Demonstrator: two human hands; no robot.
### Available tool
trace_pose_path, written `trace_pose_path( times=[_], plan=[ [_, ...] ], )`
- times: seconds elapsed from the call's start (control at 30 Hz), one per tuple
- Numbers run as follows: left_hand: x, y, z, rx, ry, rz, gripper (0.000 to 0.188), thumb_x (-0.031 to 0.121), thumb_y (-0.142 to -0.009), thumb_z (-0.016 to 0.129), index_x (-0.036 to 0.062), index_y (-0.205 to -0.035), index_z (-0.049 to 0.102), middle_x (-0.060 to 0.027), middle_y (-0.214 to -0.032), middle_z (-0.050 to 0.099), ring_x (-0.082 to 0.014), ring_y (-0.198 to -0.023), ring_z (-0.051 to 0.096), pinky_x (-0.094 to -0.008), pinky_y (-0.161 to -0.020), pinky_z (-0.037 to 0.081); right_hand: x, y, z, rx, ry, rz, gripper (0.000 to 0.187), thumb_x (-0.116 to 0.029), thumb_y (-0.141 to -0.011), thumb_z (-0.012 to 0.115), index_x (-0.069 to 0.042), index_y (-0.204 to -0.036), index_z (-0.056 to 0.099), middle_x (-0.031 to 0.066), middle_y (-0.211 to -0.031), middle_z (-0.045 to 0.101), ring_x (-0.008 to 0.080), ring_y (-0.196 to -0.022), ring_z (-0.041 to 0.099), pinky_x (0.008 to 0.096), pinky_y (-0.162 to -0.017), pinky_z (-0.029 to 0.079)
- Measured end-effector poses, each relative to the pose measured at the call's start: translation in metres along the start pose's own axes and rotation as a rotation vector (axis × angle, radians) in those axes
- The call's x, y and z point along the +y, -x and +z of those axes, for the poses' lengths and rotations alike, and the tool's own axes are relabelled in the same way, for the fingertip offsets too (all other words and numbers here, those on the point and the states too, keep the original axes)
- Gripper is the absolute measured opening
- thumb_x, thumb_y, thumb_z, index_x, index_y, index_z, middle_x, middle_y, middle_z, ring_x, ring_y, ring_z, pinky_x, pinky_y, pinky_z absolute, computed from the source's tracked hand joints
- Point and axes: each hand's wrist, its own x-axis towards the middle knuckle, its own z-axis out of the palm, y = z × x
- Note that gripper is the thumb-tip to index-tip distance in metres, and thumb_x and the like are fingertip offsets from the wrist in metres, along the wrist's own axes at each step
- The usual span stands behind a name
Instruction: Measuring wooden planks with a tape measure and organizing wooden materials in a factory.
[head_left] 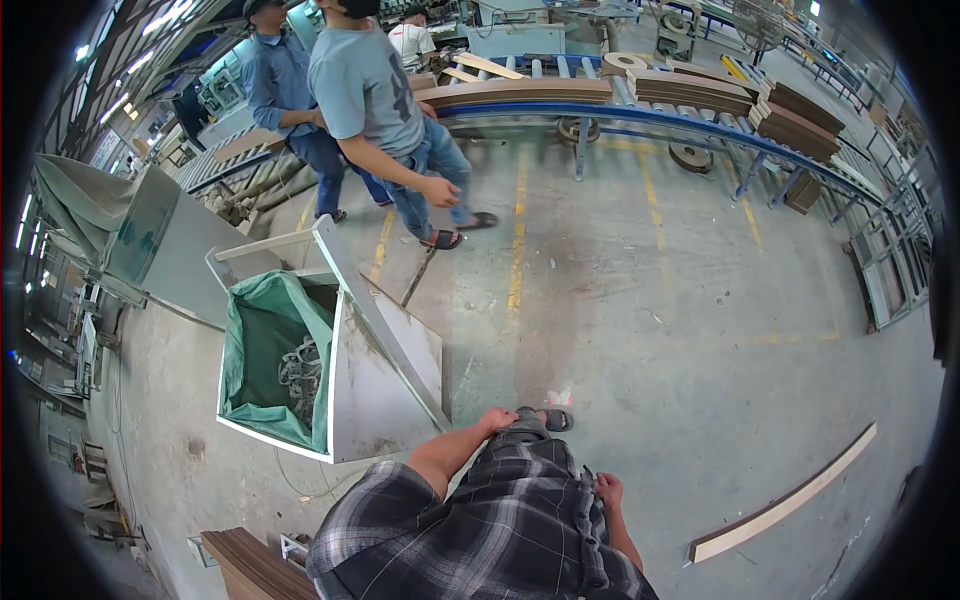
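My left hand rests against the grey trousers at my thigh. Its fingertips are too small and partly hidden to tell whether they grip the cloth. Closed fingers show on my right hand, beside the open front of my dark plaid shirt. A small dark piece sticks out by that hand; I cannot make out whether it is shirt cloth or a held thing. To the left of my left hand stands a white wheeled bin with a green cloth liner and grey stringy scraps inside.
Two people walk beyond the bin. A blue-framed roller conveyor carries stacks of brown boards. A pale wooden strip lies on the floor at right. Brown boards stand at lower left, and a metal rack at far right.
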Motion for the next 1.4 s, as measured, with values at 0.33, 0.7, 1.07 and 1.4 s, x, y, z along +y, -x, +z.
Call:
trace_pose_path(
  times=[0.33, 0.7, 1.07, 1.4],
  plan=[
    [0.001, 0.005, 0.0, 0.053, 0.034, 0.011, 0.048, 0.048, -0.072, 0.039, 0.0129, -0.096, 0.059, -0.016, -0.105, 0.053, -0.0342, -0.098, 0.049, -0.0388, -0.083, 0.04, 0.014, -0.003, 0.0, -0.034, -0.038, -0.049, 0.015, -0.011, -0.08, 0.054, 0.002, -0.086, 0.058, 0.0036, -0.06, 0.055, 0.0096, -0.05, 0.05, 0.0219, -0.042, 0.039],
    [-0.001, 0.0, 0.004, 0.056, 0.092, -0.042, 0.048, 0.047, -0.07, 0.042, 0.0101, -0.096, 0.059, -0.0175, -0.105, 0.053, -0.0347, -0.099, 0.049, -0.0384, -0.085, 0.039, 0.027, -0.008, -0.003, 0.027, 0.081, -0.063, 0.018, -0.012, -0.077, 0.057, 0.004, -0.086, 0.059, 0.0053, -0.066, 0.059, 0.0098, -0.054, 0.053, 0.0228, -0.047, 0.043],
    [0.001, 0.006, 0.0, 0.054, 0.07, -0.036, 0.048, 0.046, -0.07, 0.042, 0.0094, -0.096, 0.059, -0.0177, -0.105, 0.053, -0.0341, -0.099, 0.049, -0.0382, -0.084, 0.039, 0.01, 0.0, -0.003, -0.049, 0.016, -0.091, 0.02, -0.014, -0.078, 0.057, 0.004, -0.089, 0.058, 0.0059, -0.066, 0.058, 0.0107, -0.053, 0.052, 0.0222, -0.045, 0.043],
    [-0.003, 0.0, 0.001, 0.026, 0.076, -0.027, 0.05, 0.048, -0.069, 0.042, 0.0093, -0.093, 0.061, -0.0181, -0.104, 0.054, -0.034, -0.098, 0.05, -0.038, -0.083, 0.04, 0.019, -0.004, 0.001, 0.019, 0.032, -0.014, 0.017, -0.011, -0.078, 0.057, 0.003, -0.088, 0.058, 0.0042, -0.064, 0.056, 0.0101, -0.052, 0.05, 0.0222, -0.044, 0.04]
  ],
)
